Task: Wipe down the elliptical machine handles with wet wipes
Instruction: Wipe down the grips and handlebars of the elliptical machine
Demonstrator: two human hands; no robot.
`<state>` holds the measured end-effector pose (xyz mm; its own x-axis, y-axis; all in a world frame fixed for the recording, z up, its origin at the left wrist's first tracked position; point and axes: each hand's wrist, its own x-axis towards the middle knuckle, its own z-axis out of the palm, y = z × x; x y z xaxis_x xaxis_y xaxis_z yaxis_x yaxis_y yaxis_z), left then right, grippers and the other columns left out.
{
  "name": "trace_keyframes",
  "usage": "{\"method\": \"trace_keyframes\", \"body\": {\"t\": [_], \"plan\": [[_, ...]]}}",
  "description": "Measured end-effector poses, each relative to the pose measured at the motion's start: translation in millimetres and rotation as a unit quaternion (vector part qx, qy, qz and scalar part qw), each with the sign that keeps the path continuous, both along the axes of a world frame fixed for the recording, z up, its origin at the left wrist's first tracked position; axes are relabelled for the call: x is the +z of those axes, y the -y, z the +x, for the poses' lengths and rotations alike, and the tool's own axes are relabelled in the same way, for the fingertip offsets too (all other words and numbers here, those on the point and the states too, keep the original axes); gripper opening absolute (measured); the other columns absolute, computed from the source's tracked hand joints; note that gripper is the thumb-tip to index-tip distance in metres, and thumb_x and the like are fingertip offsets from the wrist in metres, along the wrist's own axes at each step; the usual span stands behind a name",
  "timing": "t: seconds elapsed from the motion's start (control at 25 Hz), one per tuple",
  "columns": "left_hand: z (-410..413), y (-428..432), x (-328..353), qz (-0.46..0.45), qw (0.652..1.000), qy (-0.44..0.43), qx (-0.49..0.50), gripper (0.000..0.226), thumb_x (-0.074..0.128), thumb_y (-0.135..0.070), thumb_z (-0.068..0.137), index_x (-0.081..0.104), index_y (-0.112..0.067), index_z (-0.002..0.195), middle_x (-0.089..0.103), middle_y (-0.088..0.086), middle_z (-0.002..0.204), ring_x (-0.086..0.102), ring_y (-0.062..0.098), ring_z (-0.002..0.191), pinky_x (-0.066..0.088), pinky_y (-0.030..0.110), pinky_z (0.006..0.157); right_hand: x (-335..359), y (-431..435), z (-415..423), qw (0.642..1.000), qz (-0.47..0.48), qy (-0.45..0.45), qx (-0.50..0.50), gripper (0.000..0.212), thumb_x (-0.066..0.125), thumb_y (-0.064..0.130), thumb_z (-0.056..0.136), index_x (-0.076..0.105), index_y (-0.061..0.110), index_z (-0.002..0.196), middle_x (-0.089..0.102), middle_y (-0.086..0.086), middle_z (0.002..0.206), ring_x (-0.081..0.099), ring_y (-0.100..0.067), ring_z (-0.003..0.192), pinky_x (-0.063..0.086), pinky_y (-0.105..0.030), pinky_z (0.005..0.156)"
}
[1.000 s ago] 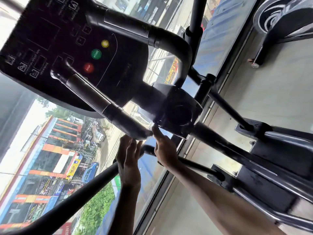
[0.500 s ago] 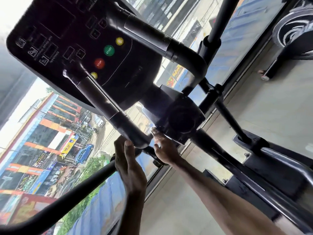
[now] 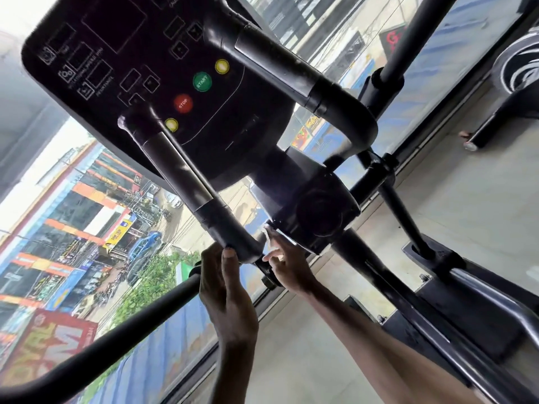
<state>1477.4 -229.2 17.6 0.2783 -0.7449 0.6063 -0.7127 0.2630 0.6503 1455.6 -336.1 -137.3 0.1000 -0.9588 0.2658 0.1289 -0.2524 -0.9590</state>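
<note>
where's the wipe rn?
Head view, centre: a small white wipe sits at the right hand's fingertips, between the lower bend of the left handle and the black pivot hub.
</note>
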Motion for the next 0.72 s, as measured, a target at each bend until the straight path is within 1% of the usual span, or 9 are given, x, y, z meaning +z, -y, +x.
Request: {"method": "trace_keyframes", "body": {"t": [0.04, 0.12, 0.24, 0.32, 0.36, 0.44, 0.52, 0.6, 0.72], "plan": [[-2, 0, 0, -0.006, 1.0, -0.004, -0.007, 0.03, 0.043, -0.047, 0.102, 0.053, -0.032, 0.078, 0.053, -0.006, 0.075, 0.046, 0.034, 0.082, 0.041, 0.061, 0.078, 2, 0, 2, 0.999, 0.021, 0.002, 0.025, 0.074, 0.046, 0.007, 0.093, 0.029, 0.027, 0.163, 0.04, 0.011, 0.161, 0.068, -0.018, 0.12, 0.051, -0.022, 0.103], [-7, 1, 4, -0.013, 1.0, 0.003, -0.003, 0.028, 0.041, -0.042, 0.1, 0.047, -0.042, 0.073, 0.045, -0.012, 0.068, 0.04, 0.031, 0.076, 0.037, 0.052, 0.07, 11, 2, -1, 0.997, 0.049, 0.012, 0.057, 0.073, 0.044, 0.002, 0.097, 0.026, 0.026, 0.164, 0.028, 0.013, 0.167, 0.063, -0.012, 0.128, 0.048, -0.027, 0.109], [-7, 2, 4, -0.02, 1.0, 0.011, 0.007, 0.029, 0.041, -0.041, 0.1, 0.045, -0.041, 0.071, 0.042, -0.012, 0.066, 0.035, 0.026, 0.071, 0.031, 0.042, 0.065, 25, -5, -14, 0.995, 0.055, 0.065, 0.06, 0.068, 0.044, -0.013, 0.093, 0.044, 0.015, 0.156, 0.043, 0.006, 0.16, 0.06, 0.012, 0.117, 0.045, -0.009, 0.096], [-8, 2, 4, -0.024, 1.0, 0.007, 0.008, 0.029, 0.041, -0.04, 0.1, 0.043, -0.037, 0.072, 0.04, -0.011, 0.066, 0.033, 0.024, 0.07, 0.029, 0.039, 0.063, 26, -13, -18, 0.997, 0.024, 0.069, 0.021, 0.065, 0.046, -0.017, 0.09, 0.053, 0.011, 0.149, 0.054, 0.002, 0.151, 0.057, 0.007, 0.126, 0.043, -0.01, 0.101], [-9, 3, 3, -0.026, 0.999, 0.012, 0.017, 0.029, 0.041, -0.04, 0.1, 0.043, -0.038, 0.071, 0.04, -0.012, 0.066, 0.033, 0.024, 0.07, 0.029, 0.039, 0.063, 24, -12, -17, 0.999, 0.009, 0.049, 0.011, 0.065, 0.047, -0.016, 0.09, 0.053, 0.012, 0.149, 0.057, 0.002, 0.148, 0.061, 0.004, 0.12, 0.043, -0.01, 0.101], [-9, 4, 3, -0.031, 0.999, 0.01, 0.025, 0.029, 0.041, -0.041, 0.1, 0.044, -0.04, 0.071, 0.039, -0.012, 0.066, 0.032, 0.025, 0.071, 0.029, 0.039, 0.064, 23, -3, -16, 1.0, 0.017, 0.005, 0.021, 0.068, 0.047, -0.01, 0.091, 0.048, 0.018, 0.153, 0.058, 0.001, 0.148, 0.066, -0.005, 0.113, 0.043, -0.011, 0.1], [-10, 3, 3, -0.028, 0.999, 0.005, 0.021, 0.029, 0.041, -0.041, 0.1, 0.044, -0.041, 0.071, 0.04, -0.013, 0.066, 0.033, 0.025, 0.071, 0.029, 0.041, 0.064, 28, 0, -18, 0.998, 0.037, -0.005, 0.049, 0.068, 0.046, -0.008, 0.093, 0.046, 0.02, 0.155, 0.055, 0.003, 0.152, 0.066, -0.017, 0.119, 0.043, -0.015, 0.104], [-11, 2, 3, -0.027, 0.999, 0.018, 0.03, 0.03, 0.04, -0.04, 0.101, 0.045, -0.042, 0.072, 0.042, -0.014, 0.066, 0.035, 0.026, 0.071, 0.032, 0.042, 0.064, 31, -7, -24, 0.999, -0.006, 0.024, 0.024, 0.062, 0.047, -0.008, 0.092, 0.053, 0.014, 0.15, 0.056, 0.005, 0.149, 0.066, -0.012, 0.119, 0.045, -0.017, 0.107], [-12, 1, 4, -0.036, 0.999, 0.025, 0.025, 0.029, 0.039, -0.039, 0.102, 0.046, -0.043, 0.074, 0.047, -0.014, 0.067, 0.04, 0.027, 0.07, 0.036, 0.045, 0.065, 30, -16, -23, 0.995, -0.087, 0.009, -0.046, 0.05, 0.045, 0.007, 0.096, 0.058, 0.008, 0.145, 0.061, -0.001, 0.145, 0.057, -0.012, 0.135, 0.043, -0.026, 0.115]]}}
